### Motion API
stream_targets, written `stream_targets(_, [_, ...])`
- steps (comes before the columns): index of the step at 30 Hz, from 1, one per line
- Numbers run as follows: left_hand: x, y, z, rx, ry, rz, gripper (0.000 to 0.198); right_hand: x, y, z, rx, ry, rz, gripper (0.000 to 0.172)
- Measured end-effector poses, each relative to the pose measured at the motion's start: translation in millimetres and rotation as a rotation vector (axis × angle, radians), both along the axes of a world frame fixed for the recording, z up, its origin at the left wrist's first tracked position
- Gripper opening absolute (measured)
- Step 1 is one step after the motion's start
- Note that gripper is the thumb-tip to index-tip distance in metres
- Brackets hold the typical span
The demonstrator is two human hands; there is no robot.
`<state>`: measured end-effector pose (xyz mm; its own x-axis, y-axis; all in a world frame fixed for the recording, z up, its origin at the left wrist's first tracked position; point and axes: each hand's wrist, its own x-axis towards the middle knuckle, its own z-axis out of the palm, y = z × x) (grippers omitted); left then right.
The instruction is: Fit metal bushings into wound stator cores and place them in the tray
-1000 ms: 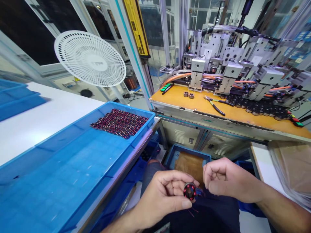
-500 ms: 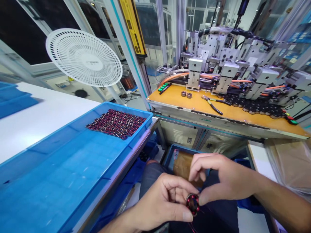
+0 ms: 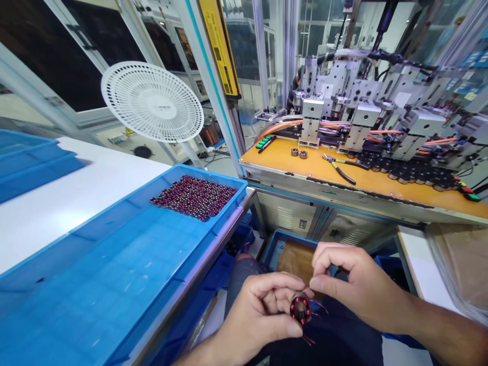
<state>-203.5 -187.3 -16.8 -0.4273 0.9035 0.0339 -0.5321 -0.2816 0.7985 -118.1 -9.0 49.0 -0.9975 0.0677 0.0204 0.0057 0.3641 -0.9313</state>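
A small round wound coil part (image 3: 300, 308), dark with red windings, sits between the thumb and fingers of my left hand (image 3: 263, 312). Thin reddish wires trail from its right side and its bottom. Just above and right of the part is my right hand (image 3: 354, 279), its thumb and forefinger pressed together close to my left fingertips. Whatever that pinch holds is too small to make out. Many similar red and dark parts (image 3: 194, 197) lie packed together at the far end of a long blue tray (image 3: 95, 223) on the left.
A white fan (image 3: 152, 101) stands beyond the white table (image 3: 102, 168). On the orange bench (image 3: 282, 160) are pliers (image 3: 341, 169), two small rings (image 3: 299, 153), a marker and a row of dark parts. Metal machine units (image 3: 312, 122) rise behind them. A blue bin (image 3: 272, 244) stands below.
My right thumb and forefinger have closed together and moved slightly up from the coil part. The part has turned a little in my left hand, and the view has shifted left.
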Motion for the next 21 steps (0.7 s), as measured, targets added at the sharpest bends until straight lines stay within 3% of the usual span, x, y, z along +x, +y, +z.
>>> stream_targets(4, [0.4,2.4,1.6,0.047,0.099,0.063,0.033,8.6,0.2,0.3,-0.022,-0.138,-0.047,0.018])
stream_targets(8, [1.0,2.5,0.4,-0.011,0.150,0.067,0.032,8.8,-2.4,7.9,-0.094,-0.325,-0.007,0.016])
stream_targets(12, [2.5,1.3,-1.2,-0.049,0.145,0.048,0.032,4.8,-5.0,17.4,-0.014,-0.417,0.039,0.013])
stream_targets(17, [2.1,1.5,-3.5,0.004,0.056,-0.015,0.032,10.4,-6.9,15.4,0.130,-0.251,0.081,0.014])
stream_targets(21, [1.2,4.6,-7.5,0.050,-0.017,-0.084,0.039,19.7,-10.3,8.3,0.131,-0.052,0.057,0.013])
